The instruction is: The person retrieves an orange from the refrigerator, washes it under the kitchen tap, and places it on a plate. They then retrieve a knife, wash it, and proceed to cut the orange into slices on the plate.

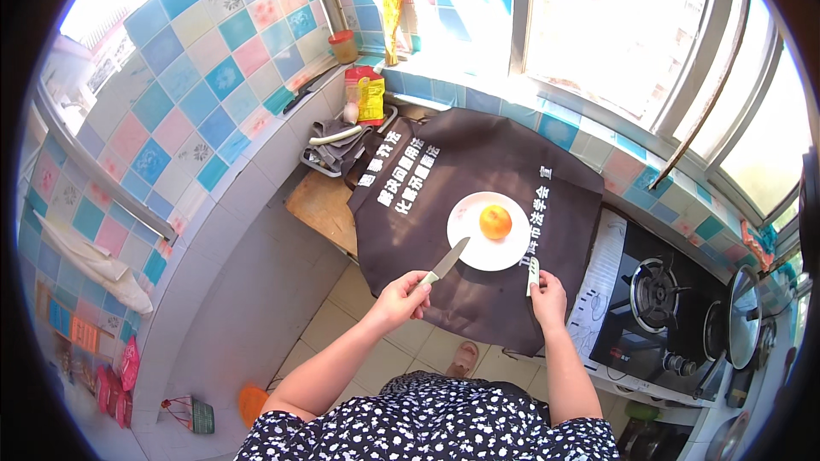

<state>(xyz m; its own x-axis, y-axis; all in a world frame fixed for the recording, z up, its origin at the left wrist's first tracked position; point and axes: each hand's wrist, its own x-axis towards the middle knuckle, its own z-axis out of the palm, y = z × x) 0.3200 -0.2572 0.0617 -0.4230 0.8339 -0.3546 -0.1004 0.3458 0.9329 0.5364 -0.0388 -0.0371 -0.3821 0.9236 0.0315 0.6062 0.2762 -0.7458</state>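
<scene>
My left hand (pixel 403 300) is closed around the pale handle of a kitchen knife (pixel 450 259), whose blade points up and away toward the plate. Between the fingers of my right hand (pixel 549 297) is a small white, flat piece with dark marks or slots (pixel 534 274); I cannot tell its kind. A round orange fruit (pixel 494 222) sits whole on a white plate (pixel 489 261), just beyond both hands. Under the plate, a dark cloth with white lettering (pixel 478 141) covers the table. The knife tip is near the plate's left rim; whether it touches I cannot tell.
To the right stands a black gas hob (pixel 628 324) with a lidded pan (pixel 744 316). A rack with grey cloths (pixel 331 147) and a red-and-yellow packet (pixel 366 96) are at the far left corner. Tiled walls and windows (pixel 615 26) border the table.
</scene>
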